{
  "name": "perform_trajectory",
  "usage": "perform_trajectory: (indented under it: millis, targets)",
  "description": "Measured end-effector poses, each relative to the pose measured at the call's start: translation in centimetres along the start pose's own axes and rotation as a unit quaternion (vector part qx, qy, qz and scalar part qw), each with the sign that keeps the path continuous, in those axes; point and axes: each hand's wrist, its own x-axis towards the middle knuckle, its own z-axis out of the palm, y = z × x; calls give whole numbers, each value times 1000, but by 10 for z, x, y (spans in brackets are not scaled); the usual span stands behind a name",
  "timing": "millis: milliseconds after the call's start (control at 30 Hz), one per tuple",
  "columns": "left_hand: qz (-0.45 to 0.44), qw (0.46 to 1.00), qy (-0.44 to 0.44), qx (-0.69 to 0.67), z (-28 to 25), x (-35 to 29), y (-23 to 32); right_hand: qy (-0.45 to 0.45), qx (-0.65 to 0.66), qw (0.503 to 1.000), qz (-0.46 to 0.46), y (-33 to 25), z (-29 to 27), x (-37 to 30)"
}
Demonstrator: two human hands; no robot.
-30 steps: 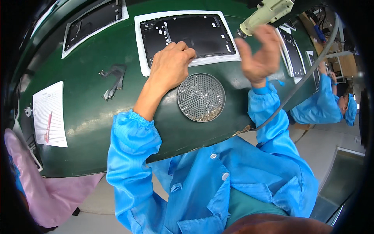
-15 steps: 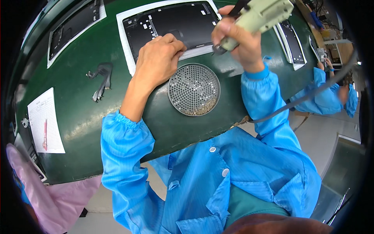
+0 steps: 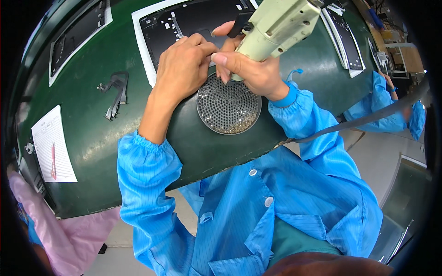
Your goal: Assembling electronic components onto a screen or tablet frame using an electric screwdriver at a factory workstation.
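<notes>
Electric screwdriver (image 3: 276, 25), pale green and pistol-shaped, is held at the twelve o'clock side of the green bench (image 3: 92, 152), its bit end pointing down toward the far rim of the round perforated screw tray (image 3: 229, 105). Right hand (image 3: 251, 69) is wrapped closed around the lower barrel of the tool, thumb forward along the body; a grey cable (image 3: 368, 117) trails away toward three o'clock. Left hand (image 3: 184, 69) lies curled, fingers bent, its fingertips resting at the near edge of the dark panel in a white frame (image 3: 184, 23), just beside the bit; whether it pinches a screw cannot be told, since the fingertips hide the spot. Good practice at this step, judged from the posture: keep the tool upright over the hole, let the left fingertips steady the bit rather than the panel, and press squarely so that the bit does not slip onto the panel face. At nine o'clock lie a loose grey bracket (image 3: 115, 92) and, farther out, a sheet of paper (image 3: 50, 147) with a pink pen (image 3: 53, 161) on it. A second blue-sleeved worker (image 3: 391, 115) stands at three o'clock.
</notes>
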Motion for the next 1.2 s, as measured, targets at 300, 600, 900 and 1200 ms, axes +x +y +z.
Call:
perform_trajectory:
  millis: [300, 600, 900, 1200]
  targets:
    - [-11, 1000, 7, 11, 1, 2, 4, -17, -9, 1000, 3, 0, -6, -1]
    - [-17, 999, -34, 14, -15, -5, -3, 30, 6, 999, -41, -12, -8, 30]
    - [-47, 998, -45, 15, -16, -8, -1, 140, 51, 989, 4, 18, -5, 47]
    - [-55, 997, -52, 19, -13, -6, 0, 94, -13, 995, -36, 27, -18, 51]
